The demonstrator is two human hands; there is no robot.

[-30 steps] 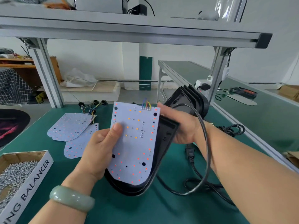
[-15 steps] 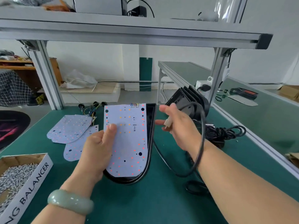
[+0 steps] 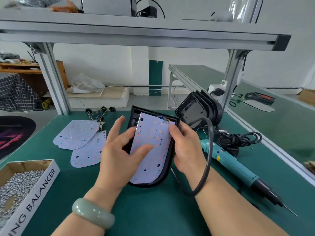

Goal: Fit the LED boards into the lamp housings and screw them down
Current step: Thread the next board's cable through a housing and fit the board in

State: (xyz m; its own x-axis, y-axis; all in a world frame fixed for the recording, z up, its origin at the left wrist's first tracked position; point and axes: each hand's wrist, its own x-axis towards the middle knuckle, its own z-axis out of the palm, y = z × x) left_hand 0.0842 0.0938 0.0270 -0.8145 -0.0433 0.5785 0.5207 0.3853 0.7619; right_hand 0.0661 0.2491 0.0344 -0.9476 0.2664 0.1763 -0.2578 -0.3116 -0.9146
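A white LED board [image 3: 151, 147] with coloured wires at its top lies tilted in a black lamp housing [image 3: 166, 169] held just above the green bench. My left hand [image 3: 117, 155] has its thumb on the board's face and its fingers at the board's left edge, with the index finger raised. On the other side, my right hand [image 3: 185, 149] grips the housing's right rim, thumb on the board's upper right corner. The housing's black cable [image 3: 207, 167] loops over my right wrist.
Two spare LED boards [image 3: 76, 135] with wired plugs lie at the left. A cardboard box of screws [image 3: 18, 181] sits at the front left. A teal electric screwdriver [image 3: 230, 160] lies at the right, with a stack of black housings [image 3: 199, 108] and coiled cords behind it.
The housing and board have come lower and to the right. My right hand has returned to grip the housing's right rim. My left hand now lies across the board's left edge.
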